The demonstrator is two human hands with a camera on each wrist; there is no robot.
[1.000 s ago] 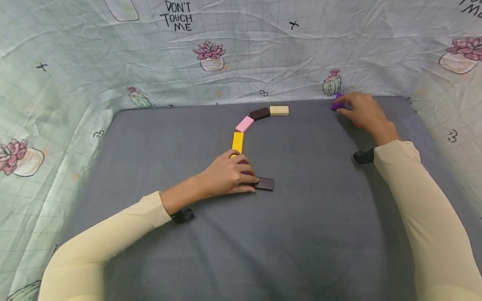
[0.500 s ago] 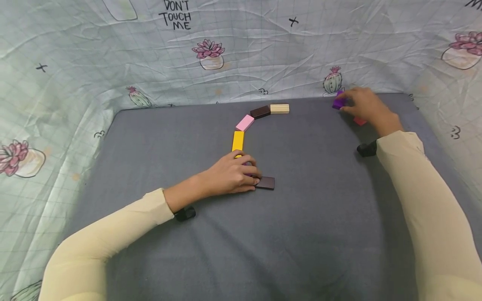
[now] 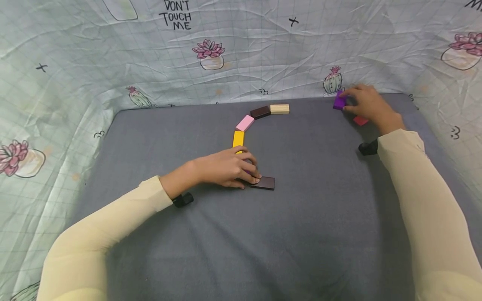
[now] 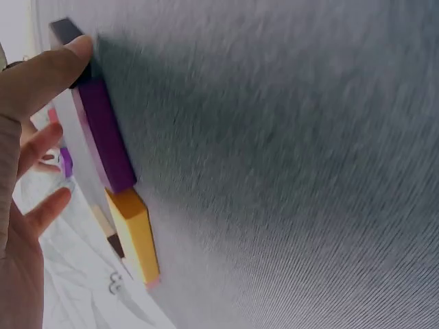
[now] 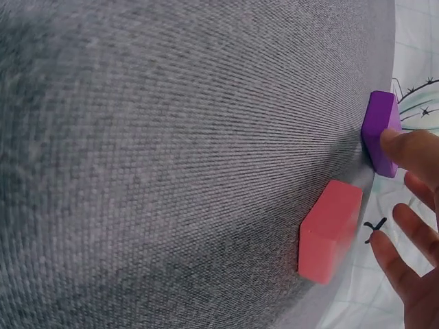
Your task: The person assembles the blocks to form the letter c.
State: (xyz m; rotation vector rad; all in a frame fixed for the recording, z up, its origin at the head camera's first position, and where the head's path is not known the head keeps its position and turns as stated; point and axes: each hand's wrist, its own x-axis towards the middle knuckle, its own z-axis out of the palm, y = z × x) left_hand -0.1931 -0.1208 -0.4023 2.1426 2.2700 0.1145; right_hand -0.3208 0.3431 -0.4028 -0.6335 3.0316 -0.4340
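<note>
In the head view my left hand (image 3: 226,169) is over a bent row of small blocks, its index fingertip on the dark brown block (image 3: 265,183) and its thumb drawn back a little. Beneath its fingers lies a purple block (image 4: 106,137), mostly hidden from above. The left wrist view shows that block end to end with a yellow block (image 4: 137,233), the other fingers spread behind. At the back right my right hand (image 3: 367,104) pinches a second purple block (image 3: 339,100) between thumb and index finger. A red block (image 5: 330,229) lies just under that hand.
Beyond the yellow block the row curves on through a pink block (image 3: 245,123), a dark block (image 3: 260,112) and a pale wooden block (image 3: 280,109). The grey cloth (image 3: 301,234) ends at a patterned fabric wall (image 3: 244,50), close behind the second purple block.
My left thumb has drawn back from the dark brown block. My right hand has shifted slightly up and right with the purple block, and the red block shows more.
</note>
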